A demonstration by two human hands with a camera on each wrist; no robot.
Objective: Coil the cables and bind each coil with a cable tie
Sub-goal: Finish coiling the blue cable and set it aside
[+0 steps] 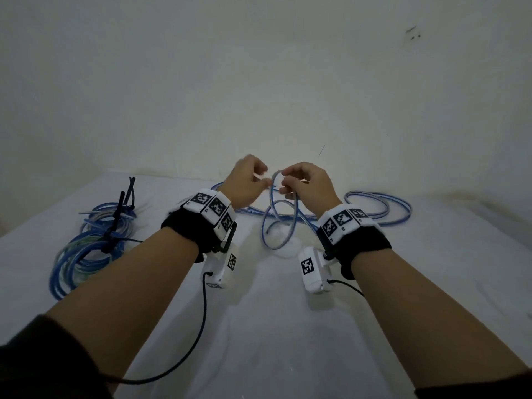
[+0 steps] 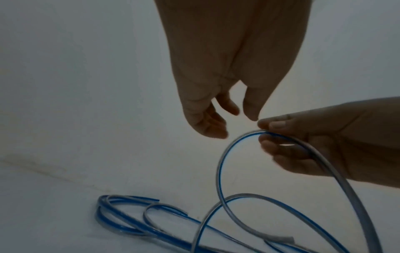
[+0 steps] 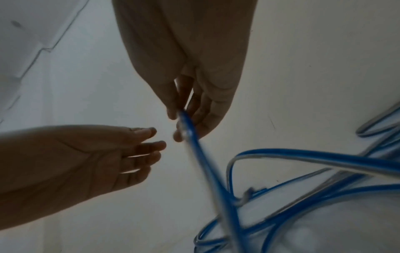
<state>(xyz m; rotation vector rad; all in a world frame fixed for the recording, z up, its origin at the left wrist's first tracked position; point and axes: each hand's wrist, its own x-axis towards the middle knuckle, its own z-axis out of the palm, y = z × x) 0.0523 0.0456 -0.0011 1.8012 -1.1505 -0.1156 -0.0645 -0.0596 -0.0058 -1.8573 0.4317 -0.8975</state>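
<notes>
A blue and clear cable (image 1: 272, 194) hangs in a loop above the white table (image 1: 273, 326). My right hand (image 1: 283, 182) pinches the top of that loop between thumb and fingers, and the pinch (image 3: 179, 123) on the cable (image 3: 205, 164) shows close up in the right wrist view. Just left of it, my left hand (image 1: 260, 180) has relaxed fingers and holds nothing. In the left wrist view my left hand (image 2: 233, 119) hovers a little above the cable (image 2: 220, 162), which my right hand (image 2: 264, 130) grips. The rest of the cable trails over the table behind.
Two bound coils (image 1: 86, 249) of blue cable lie at the far left of the table, with black cable ties (image 1: 121, 220) sticking up from them. Loose cable loops (image 1: 383, 208) lie at the back right, near the wall. Black camera leads hang from both wrists.
</notes>
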